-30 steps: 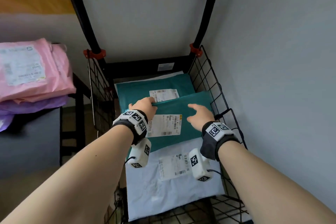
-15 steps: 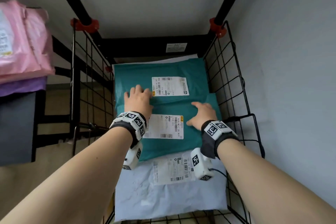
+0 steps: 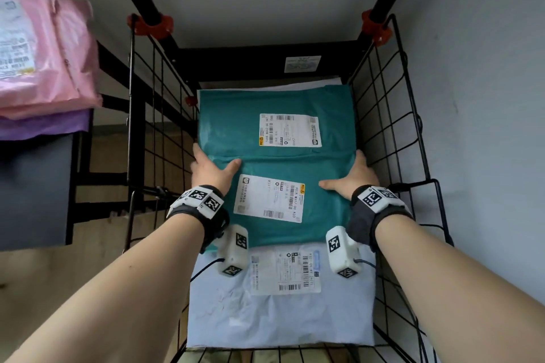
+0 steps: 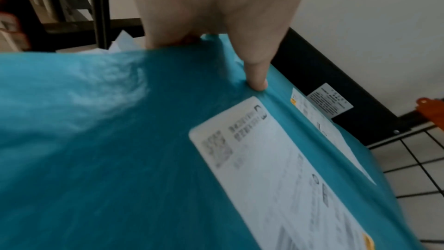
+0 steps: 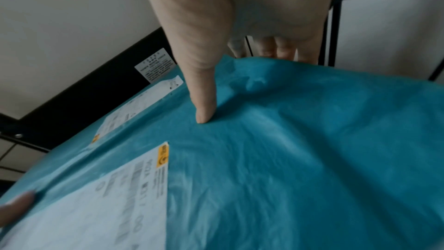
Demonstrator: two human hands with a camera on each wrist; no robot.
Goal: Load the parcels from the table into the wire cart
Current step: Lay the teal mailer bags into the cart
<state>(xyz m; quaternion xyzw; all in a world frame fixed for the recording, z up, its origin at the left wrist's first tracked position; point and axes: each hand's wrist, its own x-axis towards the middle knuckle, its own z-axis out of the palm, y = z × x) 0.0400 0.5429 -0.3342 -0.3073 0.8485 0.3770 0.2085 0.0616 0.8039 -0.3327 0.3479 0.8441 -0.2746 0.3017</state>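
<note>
Head camera is showing the wire cart [image 3: 380,138] filling most of the frame, with a white mailer [image 3: 280,312] lying along its floor nearest the person, a far teal parcel [image 3: 236,121] toward the handle end, and a near teal parcel [image 3: 321,209] overlapping both. On the bench [image 3: 32,186] to the left, a pink parcel [image 3: 50,56] is waiting on top of a purple parcel [image 3: 44,128], so loading is not finished.

Both hands are seating the near teal parcel. The left hand [image 3: 211,169] is gripping its left edge, thumb lying on top and the fingers [image 4: 163,35] going down over the side out of sight. The right hand [image 3: 355,175] is mirroring that on the right edge, thumb pressing into the film while its fingers [image 5: 276,48] are wrapping round the edge beside the mesh.

To do this well, the person is probably best pressing down evenly on both edges, keeping the parcel square between the side walls and flat, then sliding the fingers out sideways without dragging the soft film or catching the wires.

Compared with half a second ago, the hands are sitting wider apart: then the left palm was flat near the far parcel's label and the right lay on the top face, whereas now each is at an outer edge. The head has also dropped closer over the cart.
</note>
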